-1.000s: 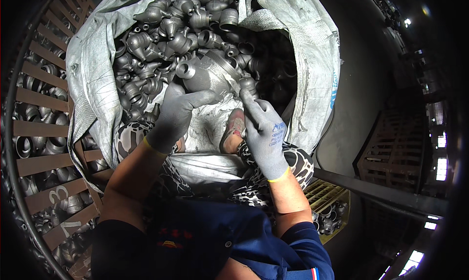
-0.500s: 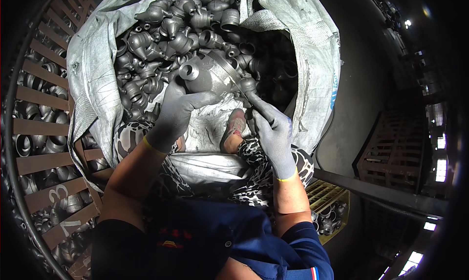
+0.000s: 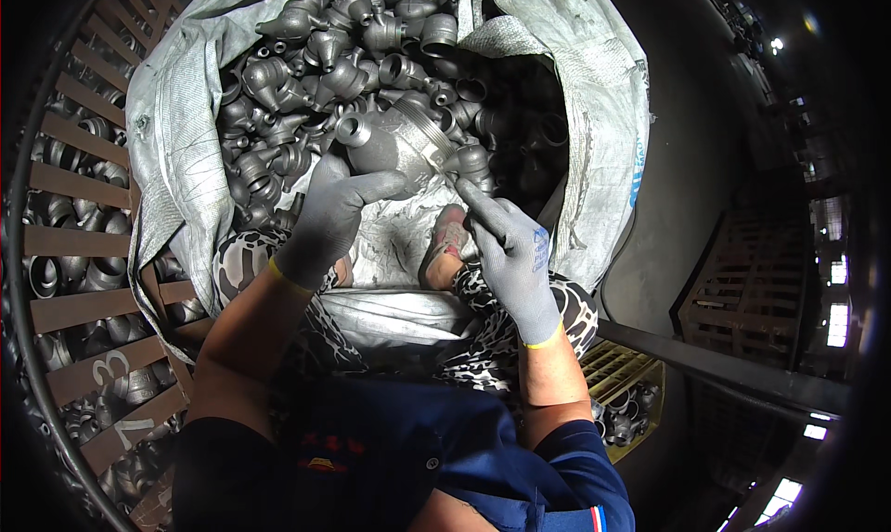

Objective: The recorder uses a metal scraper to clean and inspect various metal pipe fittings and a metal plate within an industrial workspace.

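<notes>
A large grey metal casting with a short round neck and a ribbed rim is held up over the white sack's inner wall. My left hand, in a grey glove, grips it from the left and below, thumb along its near side. On the right, my gloved right hand is closed with its index finger stretched toward the casting's rim. A thin tool shows only as a slim tip beyond that fingertip, at the rim; the rest is hidden in the hand.
Many smaller grey castings fill the big white woven sack in front of me. A slatted brown metal crate with more castings stands to the left. At the lower right are a yellow crate and a dark metal bar.
My right hand has shifted slightly toward me and left, the thin tool's tip moving down along the rim. The casting has tilted a little in my left hand.
</notes>
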The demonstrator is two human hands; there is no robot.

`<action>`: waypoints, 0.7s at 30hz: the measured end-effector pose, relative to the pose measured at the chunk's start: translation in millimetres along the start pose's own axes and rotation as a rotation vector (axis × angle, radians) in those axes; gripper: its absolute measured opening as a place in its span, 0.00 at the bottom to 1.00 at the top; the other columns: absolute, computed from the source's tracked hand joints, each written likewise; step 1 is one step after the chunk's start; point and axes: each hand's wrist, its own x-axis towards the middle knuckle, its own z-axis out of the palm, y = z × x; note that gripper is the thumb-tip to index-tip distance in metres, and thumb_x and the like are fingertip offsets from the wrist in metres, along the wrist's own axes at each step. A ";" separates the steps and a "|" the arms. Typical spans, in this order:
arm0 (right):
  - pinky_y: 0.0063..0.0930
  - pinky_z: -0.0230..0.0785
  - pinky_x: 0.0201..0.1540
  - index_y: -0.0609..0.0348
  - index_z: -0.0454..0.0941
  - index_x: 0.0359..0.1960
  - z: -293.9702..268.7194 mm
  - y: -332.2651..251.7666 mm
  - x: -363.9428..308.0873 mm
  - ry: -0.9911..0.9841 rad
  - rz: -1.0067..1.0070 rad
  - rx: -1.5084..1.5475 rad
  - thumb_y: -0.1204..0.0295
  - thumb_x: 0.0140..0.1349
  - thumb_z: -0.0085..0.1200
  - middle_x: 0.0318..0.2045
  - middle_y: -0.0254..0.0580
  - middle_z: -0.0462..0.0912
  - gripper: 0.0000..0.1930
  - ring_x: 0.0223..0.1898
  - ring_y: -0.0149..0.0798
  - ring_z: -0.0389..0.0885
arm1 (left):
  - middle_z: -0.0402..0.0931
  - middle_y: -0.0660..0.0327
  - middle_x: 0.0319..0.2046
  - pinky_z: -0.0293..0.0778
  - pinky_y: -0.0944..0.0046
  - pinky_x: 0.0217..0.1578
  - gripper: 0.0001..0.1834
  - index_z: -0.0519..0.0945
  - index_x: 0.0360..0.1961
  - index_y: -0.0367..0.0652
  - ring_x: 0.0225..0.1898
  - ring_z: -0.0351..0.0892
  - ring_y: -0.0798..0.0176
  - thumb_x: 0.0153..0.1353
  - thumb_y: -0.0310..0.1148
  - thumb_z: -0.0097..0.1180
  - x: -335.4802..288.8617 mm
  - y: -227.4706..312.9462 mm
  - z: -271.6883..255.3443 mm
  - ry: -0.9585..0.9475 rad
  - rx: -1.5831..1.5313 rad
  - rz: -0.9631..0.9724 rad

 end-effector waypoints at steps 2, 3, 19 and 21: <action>0.28 0.73 0.42 0.59 0.79 0.52 -3.3 2.1 2.1 -0.107 0.088 0.240 0.84 0.56 0.51 0.36 0.51 0.83 0.20 0.39 0.42 0.84 | 0.76 0.58 0.43 0.74 0.65 0.48 0.25 0.71 0.52 0.34 0.45 0.77 0.65 0.50 0.21 0.57 -2.1 5.4 4.0 0.008 0.007 -0.014; 0.28 0.73 0.42 0.59 0.79 0.52 -2.7 3.6 1.8 -0.107 0.087 0.239 0.84 0.56 0.51 0.36 0.51 0.83 0.20 0.39 0.42 0.84 | 0.75 0.59 0.43 0.73 0.65 0.48 0.26 0.71 0.53 0.34 0.45 0.77 0.65 0.49 0.21 0.58 -3.0 7.8 6.2 0.017 0.016 -0.025; 0.29 0.73 0.41 0.55 0.79 0.52 14.1 0.8 -3.2 0.120 0.044 0.156 0.83 0.56 0.53 0.37 0.51 0.83 0.20 0.37 0.44 0.82 | 0.76 0.60 0.44 0.72 0.66 0.49 0.28 0.72 0.51 0.35 0.46 0.76 0.65 0.45 0.19 0.60 -2.4 0.8 4.1 0.070 -0.013 0.031; 0.29 0.73 0.42 0.57 0.79 0.52 13.5 -5.1 -2.1 0.114 0.025 0.101 0.83 0.56 0.52 0.36 0.51 0.83 0.20 0.38 0.44 0.83 | 0.74 0.59 0.47 0.72 0.65 0.51 0.34 0.69 0.56 0.34 0.48 0.76 0.65 0.44 0.20 0.62 -1.3 -1.4 -0.2 0.046 0.054 0.024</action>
